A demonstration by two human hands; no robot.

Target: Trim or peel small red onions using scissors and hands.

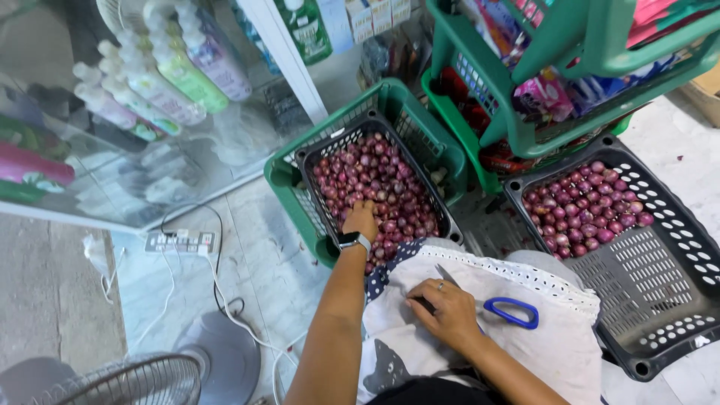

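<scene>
Her left hand [361, 218] digs, fingers curled, into the shallots [375, 187] filling the black basket [311, 154], while the right hand [448, 311] pinches blue-handled scissors [510, 311] on her lap cloth [555, 337], whose blades could, I'd guess, nick a finger.

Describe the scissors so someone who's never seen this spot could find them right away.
Start at the white cloth spread over the person's lap, below the two dark baskets of small red onions. The scissors lie on it under the right hand. Their bright blue loop handle, sticking out to the right, is the only blue on the cloth.
</scene>
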